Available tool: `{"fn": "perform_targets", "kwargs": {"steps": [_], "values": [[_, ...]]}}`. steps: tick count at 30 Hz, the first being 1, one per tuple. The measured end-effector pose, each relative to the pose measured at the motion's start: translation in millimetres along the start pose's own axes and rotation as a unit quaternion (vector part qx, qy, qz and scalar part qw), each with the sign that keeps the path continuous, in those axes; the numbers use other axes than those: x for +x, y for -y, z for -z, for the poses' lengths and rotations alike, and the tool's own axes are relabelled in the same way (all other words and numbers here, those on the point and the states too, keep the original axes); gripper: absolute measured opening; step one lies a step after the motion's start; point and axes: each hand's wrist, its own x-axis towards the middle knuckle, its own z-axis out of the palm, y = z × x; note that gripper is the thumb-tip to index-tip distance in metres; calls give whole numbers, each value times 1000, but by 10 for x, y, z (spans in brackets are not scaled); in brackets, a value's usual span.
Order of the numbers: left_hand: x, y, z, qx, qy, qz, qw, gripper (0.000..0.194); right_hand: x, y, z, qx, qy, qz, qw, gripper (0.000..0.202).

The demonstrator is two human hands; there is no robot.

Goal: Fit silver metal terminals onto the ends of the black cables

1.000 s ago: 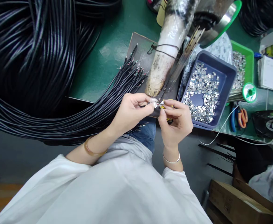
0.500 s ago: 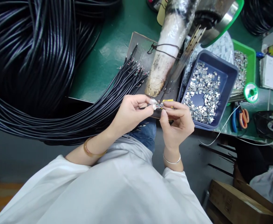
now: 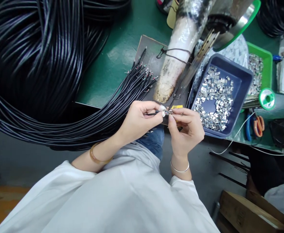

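Note:
My left hand (image 3: 143,118) is closed, thumb and fingers pinching a black cable (image 3: 152,113) near its end. From the right, my right hand (image 3: 187,129) pinches a small silvery metal piece (image 3: 169,112), like a connector shell, at that cable end. The fingertips of both hands nearly meet, and the join between cable and metal is partly hidden. Just beyond the fingers lies something small and yellow (image 3: 177,106). A bundle of black cables (image 3: 122,97) with stripped ends rests to the left of my hands, on the bench and over its edge.
A plastic-wrapped tube (image 3: 171,64) comes down just beyond my hands, with a metal bracket (image 3: 202,53) beside it. To the right stand a blue tray (image 3: 241,76) of small metal shells, a green tray (image 3: 268,64), a spool (image 3: 267,99) and orange-and-blue-handled pliers (image 3: 258,125). Large cable coils (image 3: 35,58) fill the left.
The view has shifted slightly, so the bench things sit a little further right. My left fingers have moved slightly on the cable, which shows more clearly now; both hands keep their pinch.

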Motion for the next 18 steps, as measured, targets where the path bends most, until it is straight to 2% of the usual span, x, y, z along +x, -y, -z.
{"fn": "perform_targets", "kwargs": {"steps": [7, 11, 18], "values": [[-16, -3, 24, 18, 18, -33, 999, 12, 5, 33, 6, -39, -7, 30, 999, 15], [-8, 17, 53, 41, 27, -24, 999, 11, -34, 23, 18, -23, 7, 32, 999, 13], [8, 11, 57, 11, 34, -3, 999, 12, -55, 7, 27, 2, 12, 24, 1000, 17]]}}
